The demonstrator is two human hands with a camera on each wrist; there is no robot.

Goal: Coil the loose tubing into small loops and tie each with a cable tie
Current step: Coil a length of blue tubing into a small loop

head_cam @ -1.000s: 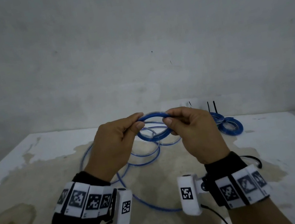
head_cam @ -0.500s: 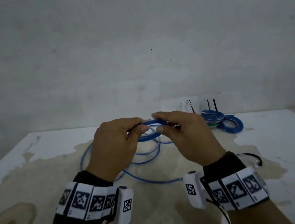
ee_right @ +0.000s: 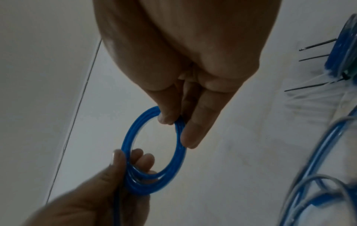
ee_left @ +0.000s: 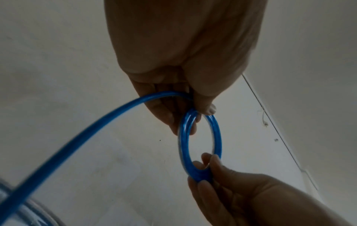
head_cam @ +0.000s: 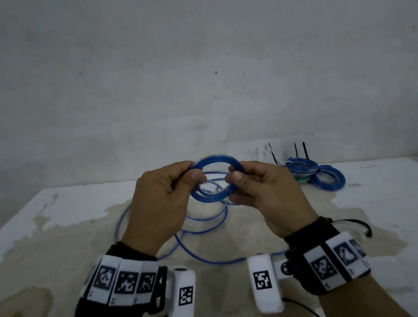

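Note:
A small coil of blue tubing (head_cam: 214, 177) (ee_left: 199, 143) (ee_right: 154, 151) is held in the air above the table between both hands. My left hand (head_cam: 165, 202) pinches its left side, thumb on top (ee_left: 203, 107). My right hand (head_cam: 261, 191) pinches the opposite side between thumb and fingers (ee_right: 173, 116). The loose tubing (head_cam: 201, 232) trails from the coil by my left hand down to the table in wide loops (ee_left: 77, 137). No cable tie is in either hand.
Finished blue coils (head_cam: 313, 172) (ee_right: 345, 50) with black and white tie tails sticking up lie at the back right near the wall. The stained white table (head_cam: 49, 242) ends at the grey wall behind.
The coil was tipped flat half a second ago and is now turned back up to face me. Both hands keep their hold on it.

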